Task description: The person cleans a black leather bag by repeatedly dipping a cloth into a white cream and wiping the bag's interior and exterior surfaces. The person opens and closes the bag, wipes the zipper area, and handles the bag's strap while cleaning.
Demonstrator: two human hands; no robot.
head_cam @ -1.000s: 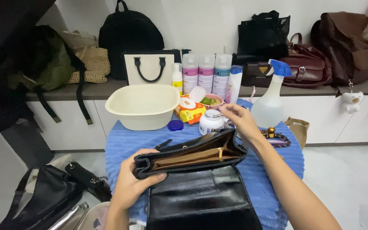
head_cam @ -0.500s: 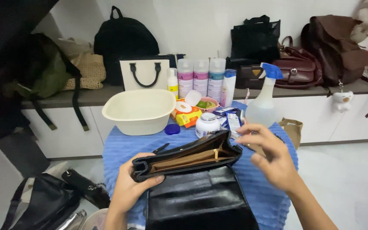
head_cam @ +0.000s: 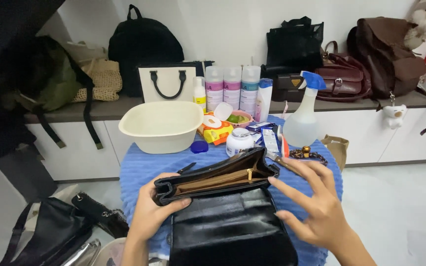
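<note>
We grip the glossy black handbag at its nine o'clock rim with our left hand; soft, slippery leather. Right hand hovers spread, empty.

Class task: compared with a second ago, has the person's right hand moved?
Yes. The right hand has drawn back from the white jar toward the person, beside the open black bag.

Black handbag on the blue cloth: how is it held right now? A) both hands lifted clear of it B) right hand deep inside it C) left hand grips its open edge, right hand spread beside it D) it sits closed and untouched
C: the left hand clasps the open rim of the black handbag, while the right hand hovers with fingers spread at its right side.
</note>
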